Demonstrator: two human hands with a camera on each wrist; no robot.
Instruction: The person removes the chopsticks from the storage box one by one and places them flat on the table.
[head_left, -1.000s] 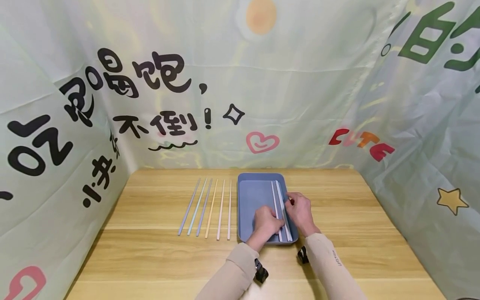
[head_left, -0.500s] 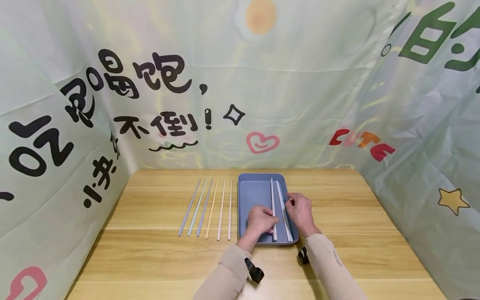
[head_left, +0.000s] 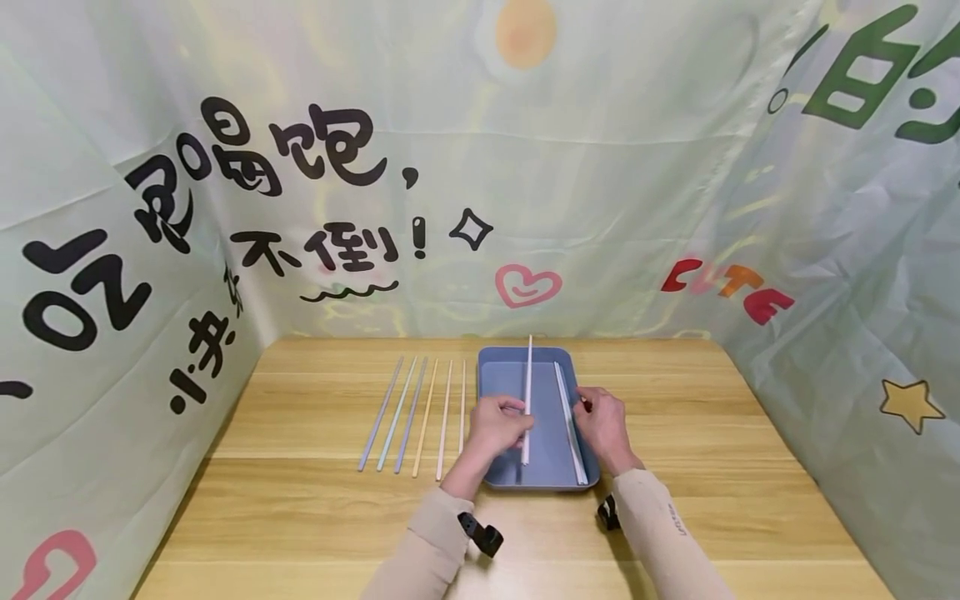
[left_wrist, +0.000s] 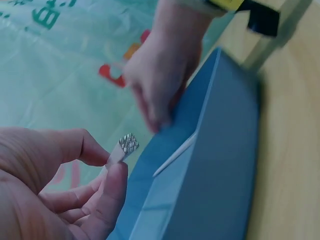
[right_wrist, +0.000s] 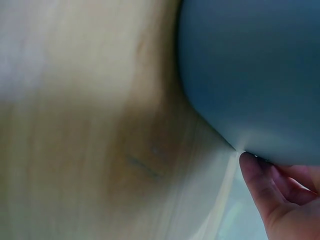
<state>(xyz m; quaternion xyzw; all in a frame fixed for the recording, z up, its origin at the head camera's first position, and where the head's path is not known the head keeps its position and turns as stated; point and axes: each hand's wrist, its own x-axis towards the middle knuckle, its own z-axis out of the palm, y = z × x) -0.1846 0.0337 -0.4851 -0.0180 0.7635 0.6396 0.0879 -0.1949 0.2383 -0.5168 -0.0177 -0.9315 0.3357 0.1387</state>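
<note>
Above the blue-grey tray (head_left: 504, 375), my left hand (head_left: 497, 429) pinches a pale chopstick (head_left: 529, 375) between thumb and fingers. Its far tip reaches past the tray's back rim; the left wrist view shows its squared, textured near end (left_wrist: 129, 143). Along the tray's right side lie pale chopsticks (head_left: 567, 412), close together; I cannot tell exactly how many. My right hand (head_left: 604, 425) grips the tray's right rim, and its thumb (right_wrist: 256, 177) shows against the wall in the right wrist view. The fingers inside the tray are partly hidden.
Left of the tray, several chopsticks lie side by side on the wooden table (head_left: 300, 417): bluish ones (head_left: 381, 412), a yellow one (head_left: 424, 421) and pale pink ones (head_left: 445, 421). My left hand partly covers the nearest one. Printed fabric (head_left: 420, 150) encloses the table's back and sides.
My left hand has picked up the left chopstick from inside the tray, raised it and carried it leftward. The right hand has stayed at the tray's rim.
</note>
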